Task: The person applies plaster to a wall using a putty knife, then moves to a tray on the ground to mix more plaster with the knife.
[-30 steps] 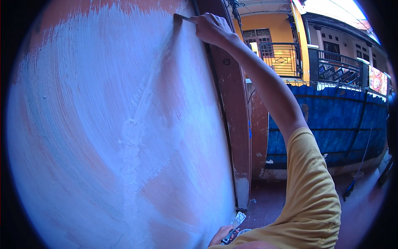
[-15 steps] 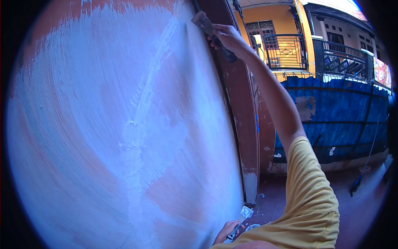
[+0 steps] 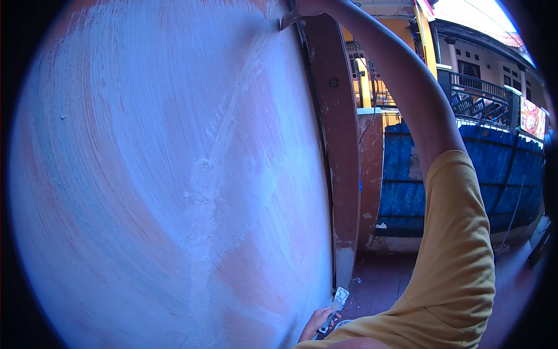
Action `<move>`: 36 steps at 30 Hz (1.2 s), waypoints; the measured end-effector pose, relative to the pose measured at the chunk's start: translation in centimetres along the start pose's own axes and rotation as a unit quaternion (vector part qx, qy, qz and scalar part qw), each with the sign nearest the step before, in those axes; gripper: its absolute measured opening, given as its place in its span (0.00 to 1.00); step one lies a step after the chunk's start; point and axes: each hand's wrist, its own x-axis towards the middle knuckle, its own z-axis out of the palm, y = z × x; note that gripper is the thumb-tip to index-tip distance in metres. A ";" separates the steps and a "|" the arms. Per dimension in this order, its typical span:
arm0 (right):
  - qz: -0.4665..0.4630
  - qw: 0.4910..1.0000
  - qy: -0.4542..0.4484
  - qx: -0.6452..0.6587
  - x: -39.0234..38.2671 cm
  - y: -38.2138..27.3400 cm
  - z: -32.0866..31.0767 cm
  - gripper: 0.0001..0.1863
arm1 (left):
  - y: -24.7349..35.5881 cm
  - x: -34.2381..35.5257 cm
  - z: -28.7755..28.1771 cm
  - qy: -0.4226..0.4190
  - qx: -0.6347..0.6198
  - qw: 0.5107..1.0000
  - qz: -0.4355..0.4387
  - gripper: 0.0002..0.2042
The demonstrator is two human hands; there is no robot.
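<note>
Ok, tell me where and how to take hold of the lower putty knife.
Take the lower putty knife by its handle, probably best from below, as the left hand does. Its flat, widening blade points upward and is smeared with white paste, while the narrower handle slants down, away from the smear.

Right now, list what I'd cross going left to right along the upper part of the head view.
White-smeared wall → scraper blade → right hand → yellow pillar → pale house.
</note>
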 end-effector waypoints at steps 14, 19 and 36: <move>0.054 0.980 0.180 0.070 -4.3 -0.1 -5.3 0.31 | -1.9 1.9 -0.6 -0.024 0.030 0.999 -0.001 0.14; 0.054 0.991 0.111 0.054 -3.0 1.0 -2.7 0.30 | -2.7 2.5 -0.3 -0.017 0.020 1.000 0.008 0.14; -0.014 0.972 0.069 -0.224 -3.7 -7.1 -9.5 0.26 | -4.1 4.1 -1.0 -0.003 -0.040 0.999 -0.018 0.15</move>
